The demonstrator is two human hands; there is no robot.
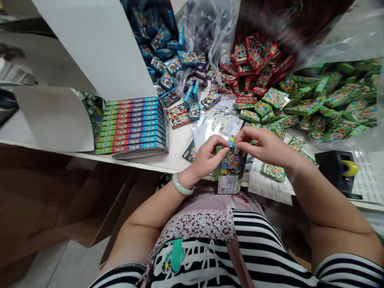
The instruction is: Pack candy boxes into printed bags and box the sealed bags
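Observation:
My left hand and my right hand together pinch the top of a clear plastic bag with small colourful boxes inside, held upright just in front of the white table's edge. A pale green bangle circles my left wrist. Flat empty clear bags lie on the table just behind my hands. Beyond them are heaps of small boxes: blue ones, red ones and green ones.
A white display carton filled with a neat stack of boxes stands open at the left. A black tape dispenser sits at the right edge. Brown cardboard boxes stand on the floor below the table.

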